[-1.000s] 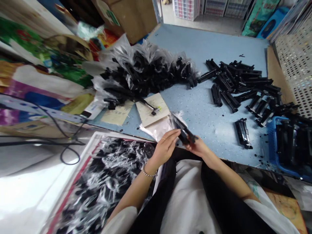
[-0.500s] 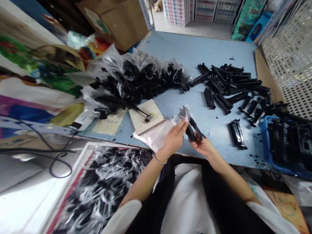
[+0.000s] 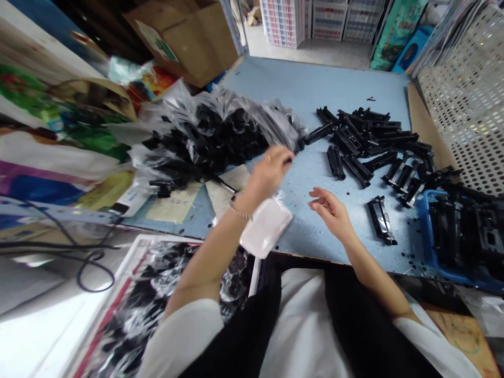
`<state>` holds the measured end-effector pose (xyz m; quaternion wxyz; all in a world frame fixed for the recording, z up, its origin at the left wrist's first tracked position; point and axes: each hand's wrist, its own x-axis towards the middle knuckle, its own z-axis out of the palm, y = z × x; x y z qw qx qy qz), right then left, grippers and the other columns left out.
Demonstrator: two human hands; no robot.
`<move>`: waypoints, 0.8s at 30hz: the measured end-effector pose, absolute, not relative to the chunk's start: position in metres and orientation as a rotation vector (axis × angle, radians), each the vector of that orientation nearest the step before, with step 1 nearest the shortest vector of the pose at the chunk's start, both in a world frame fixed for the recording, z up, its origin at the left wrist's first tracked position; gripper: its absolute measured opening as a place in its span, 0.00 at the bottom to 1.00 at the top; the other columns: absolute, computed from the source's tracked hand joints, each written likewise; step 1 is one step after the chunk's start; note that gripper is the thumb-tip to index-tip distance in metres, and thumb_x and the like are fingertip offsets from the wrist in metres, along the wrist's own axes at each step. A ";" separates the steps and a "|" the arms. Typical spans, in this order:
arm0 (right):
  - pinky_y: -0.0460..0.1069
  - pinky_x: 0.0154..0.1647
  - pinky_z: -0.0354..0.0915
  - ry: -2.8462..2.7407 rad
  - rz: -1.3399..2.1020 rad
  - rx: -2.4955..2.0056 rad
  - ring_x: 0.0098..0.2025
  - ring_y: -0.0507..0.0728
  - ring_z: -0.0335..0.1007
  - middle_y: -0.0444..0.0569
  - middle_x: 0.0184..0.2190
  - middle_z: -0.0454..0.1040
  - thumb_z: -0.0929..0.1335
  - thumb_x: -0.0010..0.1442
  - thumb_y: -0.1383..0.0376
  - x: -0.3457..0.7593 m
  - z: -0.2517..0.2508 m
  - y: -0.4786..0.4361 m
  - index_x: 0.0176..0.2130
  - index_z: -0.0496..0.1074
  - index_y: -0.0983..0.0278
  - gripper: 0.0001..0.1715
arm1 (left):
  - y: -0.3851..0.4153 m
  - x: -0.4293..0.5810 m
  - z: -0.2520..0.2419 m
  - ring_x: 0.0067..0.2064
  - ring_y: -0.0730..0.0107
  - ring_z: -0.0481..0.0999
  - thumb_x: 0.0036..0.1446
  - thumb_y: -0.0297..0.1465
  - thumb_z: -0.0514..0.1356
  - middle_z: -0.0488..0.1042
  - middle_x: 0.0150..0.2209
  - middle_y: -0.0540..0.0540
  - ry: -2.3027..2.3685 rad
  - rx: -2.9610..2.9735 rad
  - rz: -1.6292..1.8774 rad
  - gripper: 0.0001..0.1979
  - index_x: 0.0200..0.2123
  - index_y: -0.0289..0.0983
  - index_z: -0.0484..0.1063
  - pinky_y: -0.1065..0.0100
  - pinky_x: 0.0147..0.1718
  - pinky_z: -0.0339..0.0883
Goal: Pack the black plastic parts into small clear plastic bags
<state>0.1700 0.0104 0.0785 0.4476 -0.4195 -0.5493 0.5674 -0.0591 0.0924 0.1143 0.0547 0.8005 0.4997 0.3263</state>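
My left hand [image 3: 271, 169] reaches out over the blue table [image 3: 315, 84], fingers closed on a black plastic part in a clear bag [image 3: 275, 126], blurred by motion, at the edge of a heap of bagged black parts [image 3: 212, 134]. My right hand [image 3: 329, 209] hovers low over the table near its front edge, fingers apart and empty. A stack of empty clear bags [image 3: 266, 227] lies under my left forearm. Loose unbagged black parts [image 3: 374, 139] are scattered to the right, and one single part [image 3: 381, 219] lies beside my right hand.
A blue basket [image 3: 429, 220] with black parts stands at the right edge. A box of bagged parts [image 3: 157, 283] sits by my left knee. Paper cards [image 3: 177, 202], a cardboard box [image 3: 189, 37], cables [image 3: 90, 262] and a perforated white panel [image 3: 464, 100] surround the table.
Both hands held the part and bag together near the table's front edge. Now my left hand has carried the bagged part forward to the heap, and my right hand has let go and opened.
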 end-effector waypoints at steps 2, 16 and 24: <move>0.52 0.45 0.70 -1.344 1.410 -1.088 0.41 0.55 0.74 0.51 0.47 0.77 0.72 0.60 0.56 0.174 0.078 0.006 0.51 0.74 0.60 0.20 | 0.152 -0.085 0.136 0.64 0.57 0.69 0.68 0.31 0.57 0.71 0.59 0.39 1.619 2.384 1.062 0.12 0.53 0.36 0.70 0.56 0.65 0.63; 0.60 0.49 0.68 -1.713 0.446 -1.952 0.48 0.65 0.70 0.60 0.49 0.76 0.65 0.65 0.54 0.331 0.053 -0.011 0.53 0.74 0.64 0.23 | 0.196 -0.135 0.132 0.67 0.42 0.64 0.64 0.34 0.60 0.64 0.66 0.34 1.806 2.475 0.557 0.23 0.58 0.28 0.70 0.42 0.66 0.58; 0.65 0.56 0.59 -2.497 0.153 -1.717 0.59 0.69 0.62 0.56 0.57 0.75 0.62 0.62 0.75 0.316 0.036 -0.015 0.46 0.80 0.58 0.22 | -0.018 -0.098 0.067 0.43 0.51 0.79 0.64 0.39 0.57 0.79 0.42 0.38 1.875 2.350 0.196 0.14 0.36 0.37 0.78 0.57 0.40 0.74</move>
